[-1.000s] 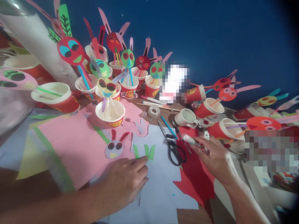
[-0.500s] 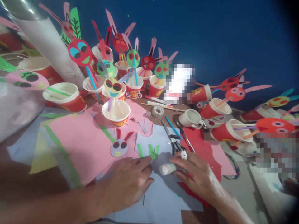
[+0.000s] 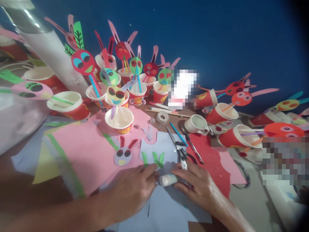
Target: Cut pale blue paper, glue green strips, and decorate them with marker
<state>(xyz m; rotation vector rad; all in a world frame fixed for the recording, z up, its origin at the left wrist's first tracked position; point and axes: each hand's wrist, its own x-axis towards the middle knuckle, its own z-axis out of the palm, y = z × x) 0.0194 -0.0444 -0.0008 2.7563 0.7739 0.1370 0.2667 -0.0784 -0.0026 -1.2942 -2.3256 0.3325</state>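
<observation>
Grip, right hand (image 3: 196,182): fingers closed around a white tube (image 3: 168,179), tilted slightly, blunt end toward the left hand; a small white piece (image 3: 184,165) (possibly a cap, though the fingers partly cover it) sits between the upper fingers. Left hand (image 3: 137,183): palm down, fingers close together, tips at the lower ends of the green paper strips (image 3: 161,158); cannot tell whether it pinches or merely presses one. The strips lie on pale blue paper (image 3: 173,212), the tube just to their lower right. Left of the strips, on a pink sheet (image 3: 74,151): a pale blue paper face (image 3: 122,158) with red ears. Beyond the right hand: scissors (image 3: 173,138), blades apart, beside a blue stick (image 3: 178,133); red paper (image 3: 218,170) lies to their right. Farther across the tabletop (image 3: 177,120): tape roll (image 3: 163,118), white mug (image 3: 193,124). At the back, red-and-white cups (image 3: 137,98) bear paper faces on sticks, before a dark blue wall (image 3: 217,38).
</observation>
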